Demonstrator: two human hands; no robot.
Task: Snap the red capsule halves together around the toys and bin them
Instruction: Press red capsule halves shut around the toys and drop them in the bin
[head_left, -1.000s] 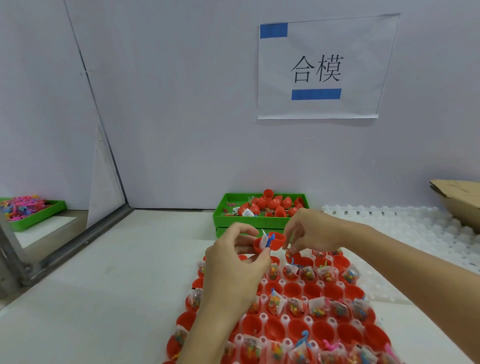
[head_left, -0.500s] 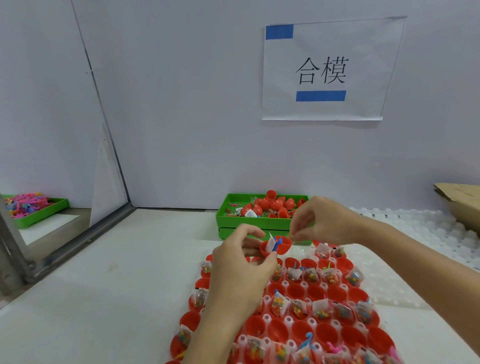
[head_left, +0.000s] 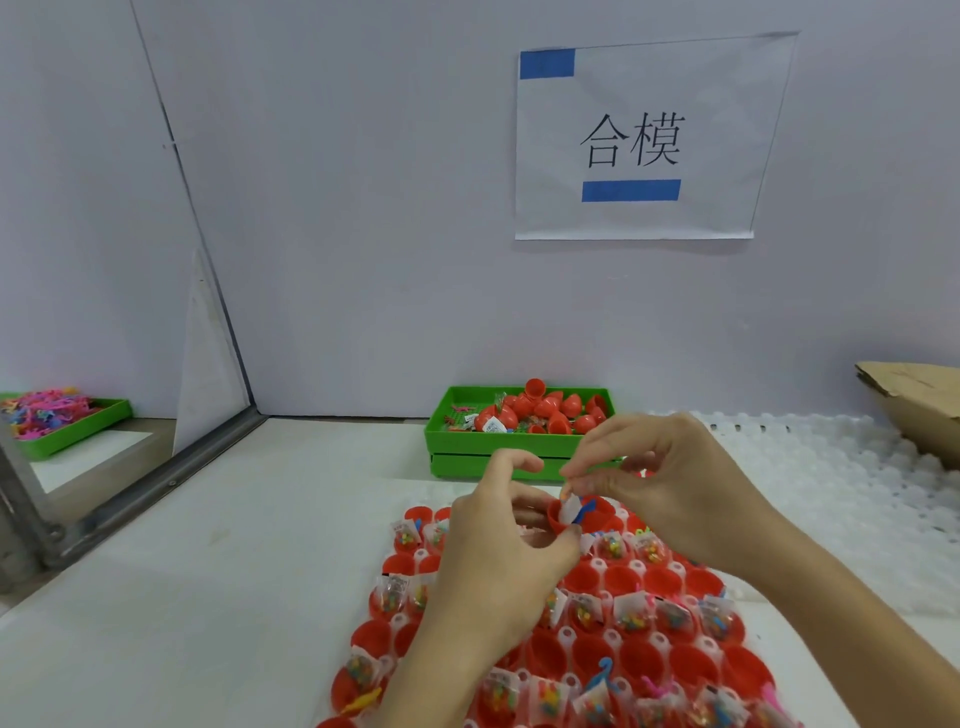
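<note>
My left hand (head_left: 498, 566) holds a red capsule half (head_left: 558, 517) just above the far end of a white tray of red capsule halves (head_left: 649, 660). A white toy packet (head_left: 570, 508) and a blue toy (head_left: 589, 512) stick out of the held half. My right hand (head_left: 670, 493) hovers right over it, thumb and forefinger pinching the top of the packet. Many halves in the tray hold small packets of coloured toys. Behind the hands stands a green bin (head_left: 457, 447) with a heap of closed red capsules (head_left: 545, 410).
An empty white mould tray (head_left: 841, 493) lies to the right, with a cardboard box (head_left: 914, 405) behind it. At the far left, past a metal frame (head_left: 156, 488), a green tray (head_left: 104, 421) holds pink toys. A paper sign (head_left: 639, 140) hangs on the wall.
My right hand left the capsule's right side, rose, then came down over its opening onto the packet. My left hand kept its hold on the capsule half.
</note>
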